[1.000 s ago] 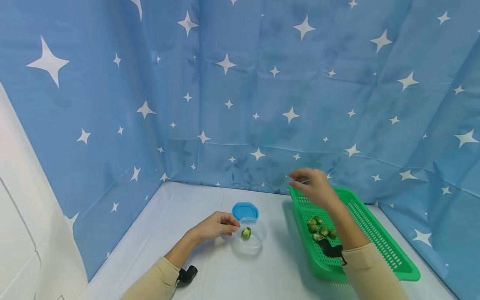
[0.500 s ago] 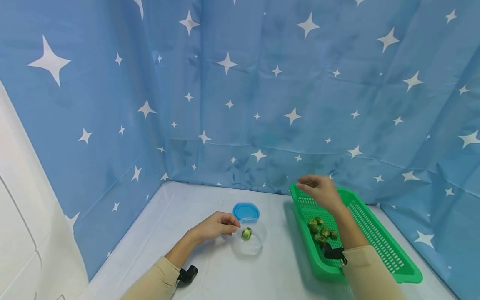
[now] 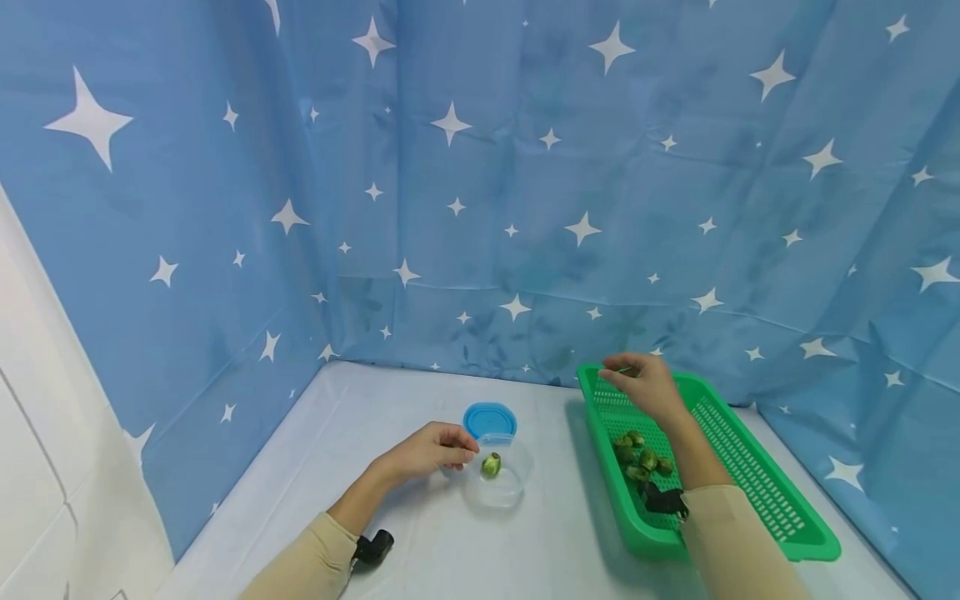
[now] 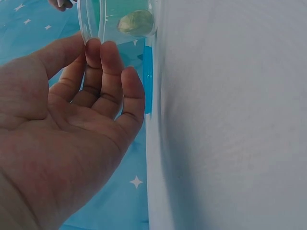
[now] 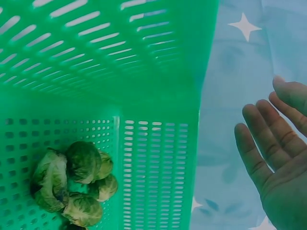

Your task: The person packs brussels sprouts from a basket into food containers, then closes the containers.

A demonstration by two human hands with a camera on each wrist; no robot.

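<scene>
My left hand (image 3: 431, 452) pinches the rim of a small clear plastic container (image 3: 504, 492), thumb on one side and fingertips on the other, as the left wrist view shows. One Brussels sprout (image 3: 491, 465) lies inside that container. Above the far end of a green plastic basket (image 3: 637, 542) hovers my right hand (image 3: 643, 387), holding nothing, its fingers loosely bent. Several Brussels sprouts (image 5: 84, 211) are clustered on the basket's floor, below the hand and forearm.
A round blue lid (image 3: 489, 420) lies on the white table (image 3: 420, 550) just behind the clear container. Blue star-patterned cloth (image 3: 480, 208) hangs behind and to the sides. Black wrist cameras (image 3: 375, 547) stick out below both forearms.
My right hand has shifted a little to the right and down above the basket. The left hand keeps its place at the container's rim, and the sprout inside stays put.
</scene>
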